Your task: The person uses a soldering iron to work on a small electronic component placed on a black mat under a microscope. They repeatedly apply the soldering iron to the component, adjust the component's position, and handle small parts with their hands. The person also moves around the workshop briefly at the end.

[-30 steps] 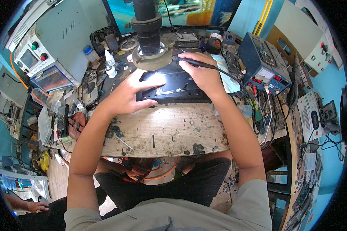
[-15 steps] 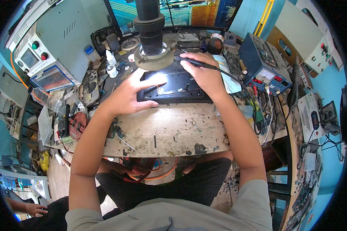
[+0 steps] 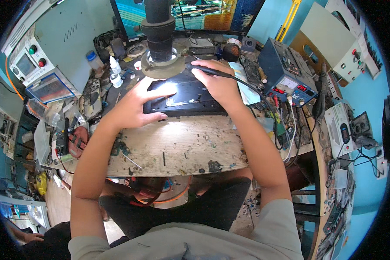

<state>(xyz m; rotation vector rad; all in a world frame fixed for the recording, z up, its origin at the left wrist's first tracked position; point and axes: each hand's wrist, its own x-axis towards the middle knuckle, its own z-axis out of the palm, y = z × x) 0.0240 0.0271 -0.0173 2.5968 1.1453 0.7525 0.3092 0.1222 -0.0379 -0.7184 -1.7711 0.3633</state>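
My right hand (image 3: 221, 89) is closed round a black corded soldering iron (image 3: 210, 70), whose tip end is hidden below the microscope. My left hand (image 3: 134, 106) lies open on the left side of a flat black work mat or holder (image 3: 203, 108). Its thumb is stretched along the near edge, while its other fingers reach into the bright light. On the black surface rests a thin piece with a pale outline (image 3: 177, 103); its kind is not clear. A black microscope (image 3: 159, 41) with a ring round its lower end stands over the lit spot.
A monitor (image 3: 221, 17) stands behind. Small white bottles (image 3: 115, 71) are at the left, near a boxy instrument (image 3: 28, 63). To the right sit a blue power supply (image 3: 286, 71) and several cables. Scraps litter the bench (image 3: 186, 143). Another person's hand (image 3: 32, 237) shows lower left.
The whole view has shifted, so the bench and my arms appear slightly farther left. Both hands keep their places at the black surface. The other person's hand has moved toward the left edge.
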